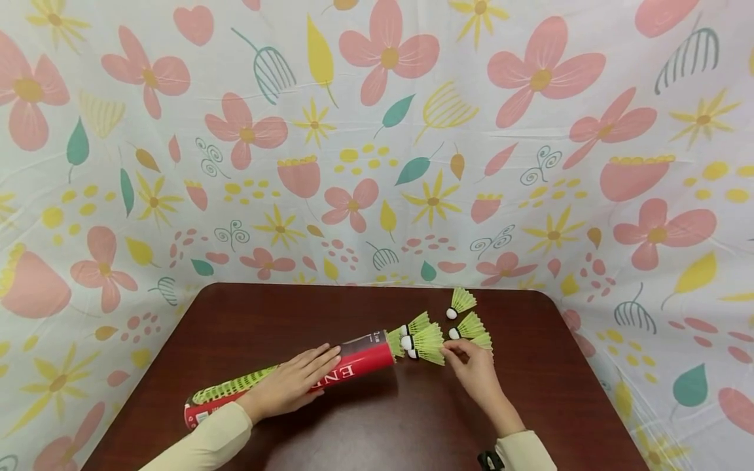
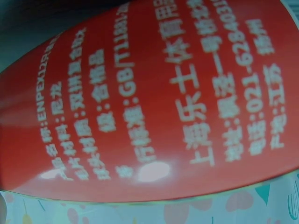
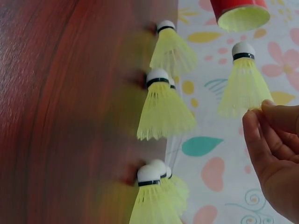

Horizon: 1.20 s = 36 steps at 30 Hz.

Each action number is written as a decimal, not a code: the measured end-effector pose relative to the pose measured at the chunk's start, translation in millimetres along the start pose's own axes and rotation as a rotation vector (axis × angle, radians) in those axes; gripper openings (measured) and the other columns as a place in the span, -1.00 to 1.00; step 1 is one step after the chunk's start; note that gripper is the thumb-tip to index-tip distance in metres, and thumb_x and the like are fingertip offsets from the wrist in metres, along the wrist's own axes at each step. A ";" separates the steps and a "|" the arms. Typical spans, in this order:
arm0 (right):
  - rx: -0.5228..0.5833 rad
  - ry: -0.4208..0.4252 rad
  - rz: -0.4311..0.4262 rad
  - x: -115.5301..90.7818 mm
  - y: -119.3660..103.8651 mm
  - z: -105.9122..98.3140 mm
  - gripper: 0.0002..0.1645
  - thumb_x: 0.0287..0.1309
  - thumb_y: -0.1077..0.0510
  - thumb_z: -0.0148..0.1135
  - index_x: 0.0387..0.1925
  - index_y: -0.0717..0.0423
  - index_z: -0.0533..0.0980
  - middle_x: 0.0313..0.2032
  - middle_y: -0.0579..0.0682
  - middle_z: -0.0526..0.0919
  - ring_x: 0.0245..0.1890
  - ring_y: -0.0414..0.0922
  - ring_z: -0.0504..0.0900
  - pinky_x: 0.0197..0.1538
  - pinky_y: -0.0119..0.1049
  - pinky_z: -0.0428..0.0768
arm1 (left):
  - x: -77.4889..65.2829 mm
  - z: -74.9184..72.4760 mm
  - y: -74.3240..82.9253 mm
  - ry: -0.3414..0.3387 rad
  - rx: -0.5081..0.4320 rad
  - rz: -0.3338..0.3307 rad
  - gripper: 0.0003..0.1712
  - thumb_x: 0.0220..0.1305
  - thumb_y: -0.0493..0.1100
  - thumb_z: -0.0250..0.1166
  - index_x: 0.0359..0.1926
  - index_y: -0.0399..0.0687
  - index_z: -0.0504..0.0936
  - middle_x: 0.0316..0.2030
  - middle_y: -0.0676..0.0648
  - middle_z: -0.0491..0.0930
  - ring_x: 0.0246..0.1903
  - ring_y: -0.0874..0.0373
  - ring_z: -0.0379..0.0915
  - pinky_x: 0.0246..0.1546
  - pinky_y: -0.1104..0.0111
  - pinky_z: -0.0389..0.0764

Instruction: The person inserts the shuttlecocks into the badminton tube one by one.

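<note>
While the left hand grips the red tube, long axis slanting rightward, here's the right hand, nearer the mouth, pinching a shuttlecock by its skirt, cork facing in, seemingly just short.

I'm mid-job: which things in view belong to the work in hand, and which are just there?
Part of the job:
- Red tube, with the left hand on it
- Shuttlecock pinched by its skirt in the right hand
- Other loose shuttlecocks

Just there:
- Table, only the work surface
- Floral cloth behind
- Black wristband
</note>
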State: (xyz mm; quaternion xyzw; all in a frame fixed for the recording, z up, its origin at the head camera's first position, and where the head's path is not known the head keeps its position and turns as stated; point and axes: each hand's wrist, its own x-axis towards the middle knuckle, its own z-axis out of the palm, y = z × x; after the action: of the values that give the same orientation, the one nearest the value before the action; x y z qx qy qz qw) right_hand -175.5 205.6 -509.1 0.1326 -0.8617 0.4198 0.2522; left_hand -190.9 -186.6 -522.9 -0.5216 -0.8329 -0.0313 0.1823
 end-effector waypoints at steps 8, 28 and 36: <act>0.037 -0.081 -0.034 2.7 -9.3 18.0 -0.86 -0.01 0.35 0.40 -0.37 0.11 0.67 -0.40 -0.12 0.69 -0.46 -0.27 0.60 -0.44 -0.38 0.57 | 0.7 2.2 1.7 0.016 -0.014 0.004 0.11 0.00 -0.02 0.51 0.48 -0.16 0.08 0.46 -0.11 0.06 0.38 -0.08 0.12 0.28 0.15 0.31; 0.091 -0.096 -0.112 4.1 -17.4 47.9 -0.84 -0.12 0.38 0.45 -0.44 0.09 0.69 -0.41 -0.16 0.70 -0.36 -0.20 0.66 -0.31 -0.33 0.63 | -1.1 3.5 4.6 0.035 -0.005 0.016 0.11 0.00 0.00 0.51 0.47 -0.18 0.10 0.46 -0.12 0.07 0.36 -0.11 0.16 0.25 0.12 0.34; 0.077 -0.080 -0.108 4.2 -20.5 51.0 -0.82 -0.14 0.40 0.46 -0.46 0.11 0.69 -0.43 -0.15 0.70 -0.40 -0.22 0.66 -0.34 -0.35 0.62 | -1.2 4.0 4.0 0.040 0.012 0.013 0.10 0.00 -0.01 0.51 0.46 -0.19 0.11 0.45 -0.13 0.08 0.37 -0.10 0.14 0.28 0.15 0.30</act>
State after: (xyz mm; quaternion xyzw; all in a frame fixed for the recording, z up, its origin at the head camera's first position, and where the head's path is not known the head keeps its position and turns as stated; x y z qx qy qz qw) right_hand -186.5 152.7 -519.9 0.2052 -0.8460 0.4328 0.2344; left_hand -188.0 -184.9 -527.5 -0.5250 -0.8259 -0.0356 0.2024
